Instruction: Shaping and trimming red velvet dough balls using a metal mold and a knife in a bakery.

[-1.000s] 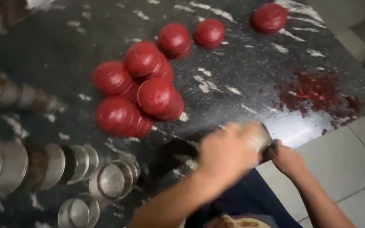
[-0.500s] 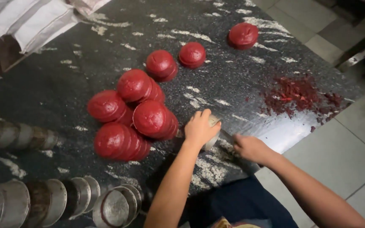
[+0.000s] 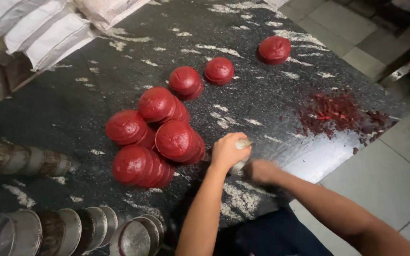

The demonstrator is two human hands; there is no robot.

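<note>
Small production workshop, speckled stone worktable [image 3: 119,57], red moulded discs [image 3: 157,137], metal moulds [image 3: 48,232], sacks [image 3: 39,28]

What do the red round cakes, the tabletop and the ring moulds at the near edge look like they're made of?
Red cakes: seemingly pressed powder, matte and grainy, like the loose red crumbs. Tabletop: probably polished stone, dark and speckled, with a glossy reflection near its edge. Ring moulds: metal, dull grey sheen, thin rims.
</note>
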